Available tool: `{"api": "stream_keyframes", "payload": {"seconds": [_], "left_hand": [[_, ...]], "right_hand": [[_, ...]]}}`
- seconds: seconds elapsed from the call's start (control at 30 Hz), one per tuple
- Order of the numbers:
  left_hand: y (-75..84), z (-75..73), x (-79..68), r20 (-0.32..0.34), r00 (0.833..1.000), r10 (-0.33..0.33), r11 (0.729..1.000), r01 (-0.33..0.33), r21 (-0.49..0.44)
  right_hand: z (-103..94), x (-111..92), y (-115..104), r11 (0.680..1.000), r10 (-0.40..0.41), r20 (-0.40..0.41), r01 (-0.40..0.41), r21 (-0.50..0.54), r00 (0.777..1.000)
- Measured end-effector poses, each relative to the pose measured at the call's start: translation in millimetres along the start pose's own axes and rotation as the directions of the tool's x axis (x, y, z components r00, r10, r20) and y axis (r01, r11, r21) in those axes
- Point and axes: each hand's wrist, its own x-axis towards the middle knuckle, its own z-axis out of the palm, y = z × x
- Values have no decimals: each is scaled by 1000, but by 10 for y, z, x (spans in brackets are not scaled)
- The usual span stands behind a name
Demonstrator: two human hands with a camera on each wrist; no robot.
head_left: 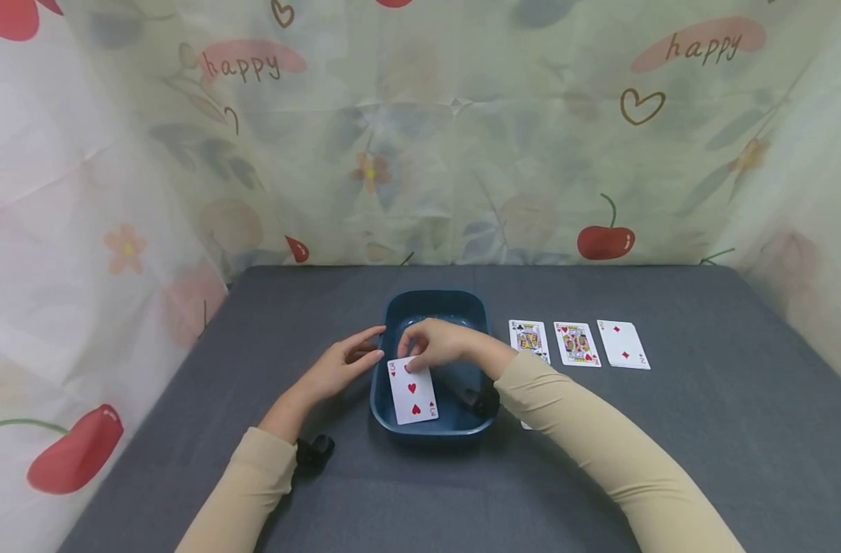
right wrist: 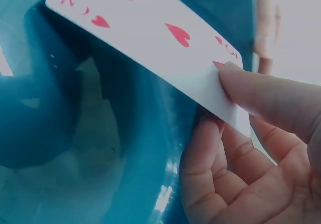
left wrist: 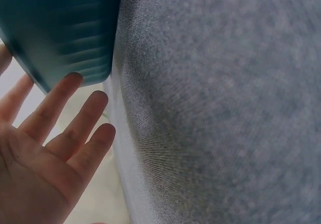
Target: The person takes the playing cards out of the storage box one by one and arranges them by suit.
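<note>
My right hand (head_left: pixel 437 344) reaches over the dark blue plastic basin (head_left: pixel 434 435) and pinches a three of hearts (head_left: pixel 412 405) near its top edge. In the right wrist view the thumb lies on the face of the three of hearts (right wrist: pixel 150 43), with the other fingers curled behind it. The card slants over the basin's inside, near its left wall. My left hand (head_left: pixel 337 369) is at the basin's left side, fingers spread and fairly straight near the rim. In the left wrist view its fingertips overlap the basin's outer wall (left wrist: pixel 75 28); contact is unclear.
Right of the basin lie a king of clubs (head_left: pixel 528 338), a king of hearts (head_left: pixel 577 344) and a two of diamonds (head_left: pixel 624 349) in a row. A white card corner (head_left: pixel 526 425) peeks from under the right sleeve. A printed curtain (head_left: pixel 455 184) stands behind the grey tabletop (head_left: pixel 420 507).
</note>
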Motion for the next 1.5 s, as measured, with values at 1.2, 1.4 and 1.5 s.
{"api": "stream_keyframes", "payload": {"seconds": [1.2,1.4,1.5], "left_hand": [[137,-11,-65,10,1000,3,1000,-3,-4],[-49,-3,13,7,999,38,999,-38,6],[-47,-4,7,2,1000,26,1000,-26,4]], "right_hand": [[-689,-621,341,964,14,-170,32,264,985],[-806,-770,480,955,21,-183,35,296,983],[-858,-846,569,951,41,-196,22,307,980]]}}
